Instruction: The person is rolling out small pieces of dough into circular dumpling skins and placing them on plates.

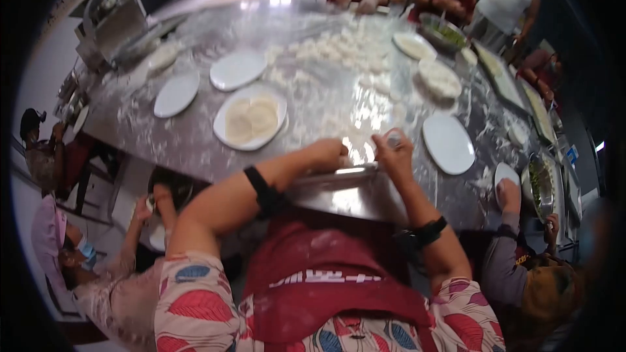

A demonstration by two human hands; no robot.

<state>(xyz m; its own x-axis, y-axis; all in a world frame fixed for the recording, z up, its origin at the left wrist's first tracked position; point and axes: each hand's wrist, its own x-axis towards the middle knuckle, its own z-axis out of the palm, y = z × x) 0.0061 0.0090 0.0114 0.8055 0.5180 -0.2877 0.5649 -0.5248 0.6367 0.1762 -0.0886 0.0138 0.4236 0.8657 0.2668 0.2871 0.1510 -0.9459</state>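
My left hand (331,154) is closed in a fist just above the near edge of the floury metal table (313,107). What it holds, if anything, is hidden behind the fingers. To its right my right hand (395,151) is curled round something with a pale, shiny end, too blurred to name. Ahead and left of my left hand stands a white plate (222,135) with several round dough wrappers (251,119) on it. A white oval plate (448,145) lies right of my right hand.
Two more white plates (238,70) stand at the left, near a machine (117,16). Small dough pieces (345,45) lie scattered further back. Bowls of green filling (443,31) and long trays (502,77) line the right. Other people work around the table, one close on each side.
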